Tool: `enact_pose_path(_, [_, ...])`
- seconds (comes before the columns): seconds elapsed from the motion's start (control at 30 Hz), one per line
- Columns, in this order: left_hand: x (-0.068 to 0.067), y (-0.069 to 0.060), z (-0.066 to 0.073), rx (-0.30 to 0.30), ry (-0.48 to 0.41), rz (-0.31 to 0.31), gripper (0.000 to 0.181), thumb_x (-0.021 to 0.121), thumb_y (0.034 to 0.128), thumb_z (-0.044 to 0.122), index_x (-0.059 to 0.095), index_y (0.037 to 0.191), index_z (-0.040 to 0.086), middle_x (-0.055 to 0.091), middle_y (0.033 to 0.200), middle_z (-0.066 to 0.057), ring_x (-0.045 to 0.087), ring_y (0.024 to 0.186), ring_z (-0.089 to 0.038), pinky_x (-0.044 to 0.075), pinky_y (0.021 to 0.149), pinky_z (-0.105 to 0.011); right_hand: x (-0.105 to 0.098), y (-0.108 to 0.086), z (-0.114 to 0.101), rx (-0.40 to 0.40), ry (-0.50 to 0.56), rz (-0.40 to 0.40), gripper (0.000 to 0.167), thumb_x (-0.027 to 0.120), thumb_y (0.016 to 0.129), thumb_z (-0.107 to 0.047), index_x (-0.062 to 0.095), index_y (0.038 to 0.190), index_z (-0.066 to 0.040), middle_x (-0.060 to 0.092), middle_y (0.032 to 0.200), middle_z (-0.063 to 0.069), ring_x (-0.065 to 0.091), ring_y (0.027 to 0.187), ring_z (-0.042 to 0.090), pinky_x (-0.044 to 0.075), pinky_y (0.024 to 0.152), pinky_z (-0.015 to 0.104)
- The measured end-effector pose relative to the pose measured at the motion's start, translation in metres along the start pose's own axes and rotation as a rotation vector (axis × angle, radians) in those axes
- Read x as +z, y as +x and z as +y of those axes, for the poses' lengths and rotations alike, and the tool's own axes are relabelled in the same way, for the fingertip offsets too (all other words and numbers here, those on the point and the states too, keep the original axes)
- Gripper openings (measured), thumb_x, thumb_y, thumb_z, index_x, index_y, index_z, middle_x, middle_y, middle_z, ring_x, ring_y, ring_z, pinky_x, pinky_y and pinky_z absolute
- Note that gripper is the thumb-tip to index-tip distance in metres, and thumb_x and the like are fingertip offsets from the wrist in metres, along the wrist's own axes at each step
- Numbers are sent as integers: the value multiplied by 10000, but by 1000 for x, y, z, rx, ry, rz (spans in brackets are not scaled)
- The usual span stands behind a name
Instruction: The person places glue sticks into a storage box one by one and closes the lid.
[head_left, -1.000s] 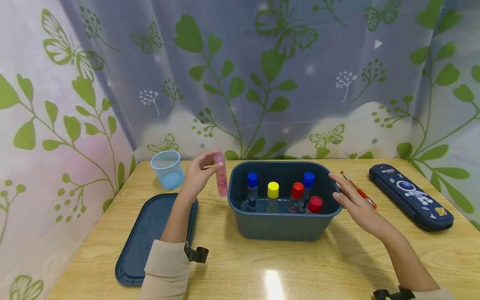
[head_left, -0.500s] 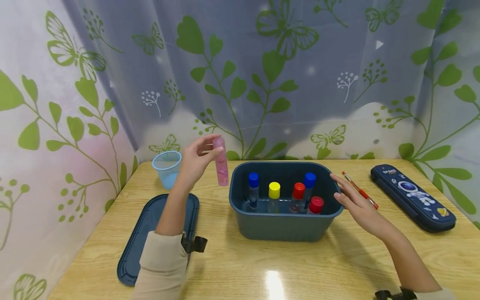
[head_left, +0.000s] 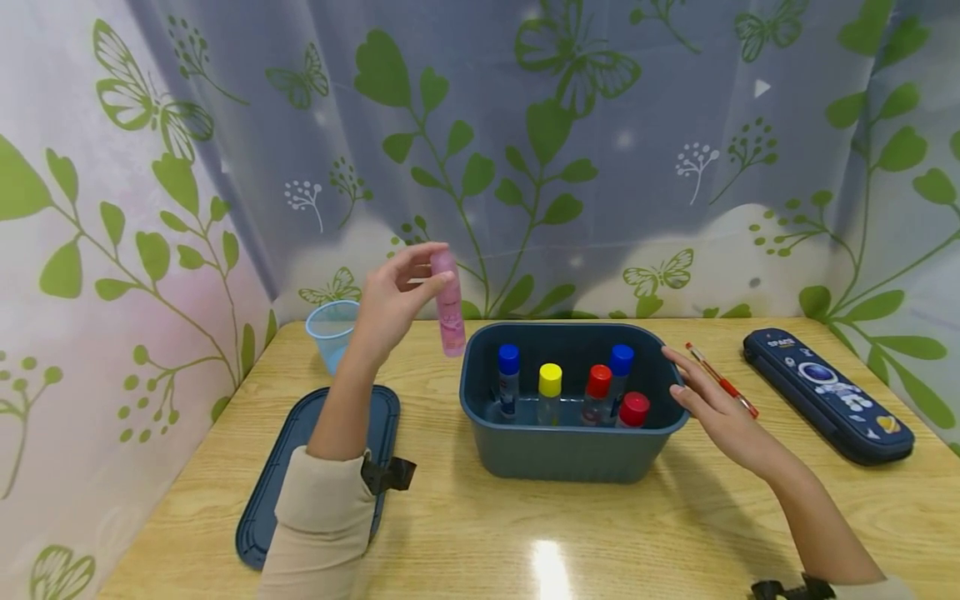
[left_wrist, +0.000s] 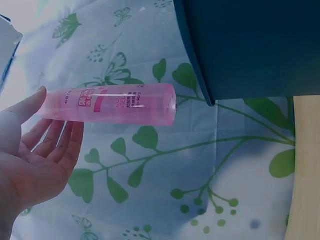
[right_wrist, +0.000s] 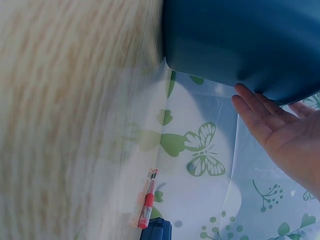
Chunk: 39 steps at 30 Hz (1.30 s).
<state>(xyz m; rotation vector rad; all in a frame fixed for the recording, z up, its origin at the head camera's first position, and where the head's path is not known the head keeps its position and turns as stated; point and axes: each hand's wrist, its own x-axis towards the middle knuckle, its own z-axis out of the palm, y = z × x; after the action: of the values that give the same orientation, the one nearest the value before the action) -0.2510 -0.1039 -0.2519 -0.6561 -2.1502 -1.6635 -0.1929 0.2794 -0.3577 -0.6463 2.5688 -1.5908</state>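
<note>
My left hand [head_left: 392, 304] pinches a pink glue bottle [head_left: 450, 312] near its top between thumb and fingers. The bottle hangs nearly upright in the air, just left of the dark blue bin [head_left: 562, 454]. In the left wrist view the printed label of the pink glue bottle [left_wrist: 120, 104] shows. Inside the bin stand several clear bottles, with blue caps [head_left: 508, 360], a yellow cap [head_left: 550, 380] and red caps [head_left: 598, 381]. With fairly straight fingers, my right hand [head_left: 723, 421] touches the bin's right rim and side, also visible in the right wrist view.
A dark blue lid [head_left: 300, 467] lies flat at the left, partly under my left forearm. Behind it stands a clear blue cup [head_left: 330, 337]. A red pen [head_left: 723, 382] and a navy pencil case [head_left: 828, 396] lie right of the bin. A patterned curtain [head_left: 480, 167] closes the back.
My left hand has lifted the pink glue bottle from beside the bin's left wall to above rim height, drifting slightly right. My right hand stays at the bin.
</note>
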Motion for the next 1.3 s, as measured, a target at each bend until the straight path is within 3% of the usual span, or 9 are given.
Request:
enact_pose_path(0.23, [8, -3, 11, 31, -5, -28, 339, 648, 874, 130, 591, 1190, 23, 582, 1099, -94, 560, 975, -182, 473, 833, -327, 0, 0, 0, -2, -15, 7, 543, 357, 1015, -172, 96, 1478, -63, 33, 1494, 202, 60, 1294, 507, 183, 930, 672])
enact_pose_path(0.43, [17, -7, 9, 39, -18, -56, 326, 642, 877, 118, 596, 1184, 22, 597, 1094, -101, 565, 977, -194, 479, 827, -324, 0, -1, 1, 1, -58, 23, 542, 368, 1012, -178, 113, 1479, -73, 69, 1490, 211, 94, 1288, 512, 208, 925, 666])
enact_pose_path(0.93, [40, -23, -7, 11, -64, -135, 328, 660, 857, 83, 606, 1174, 21, 616, 1026, -113, 571, 938, -197, 487, 816, -330, 0, 0, 0, -10, -36, 14, 537, 359, 1014, -172, 110, 1477, -61, 62, 1493, 198, 89, 1295, 498, 209, 939, 637])
enact_pose_path(1.17, [45, -32, -14, -34, -40, -173, 327, 681, 845, 123, 620, 1159, 52, 617, 1028, -52, 561, 949, -151, 482, 819, -301, 1, 0, 0, -18, -20, 7, 531, 351, 1016, -165, 108, 1475, -53, 53, 1496, 187, 78, 1301, 488, 201, 943, 614])
enact_pose_path(1.3, [45, -36, -17, -52, -21, -225, 332, 682, 847, 137, 615, 1162, 58, 613, 1028, -51, 553, 960, -161, 479, 822, -322, 1, 0, 0, -13, -18, 6, 534, 350, 1017, -173, 104, 1476, -58, 47, 1497, 185, 77, 1301, 489, 200, 943, 617])
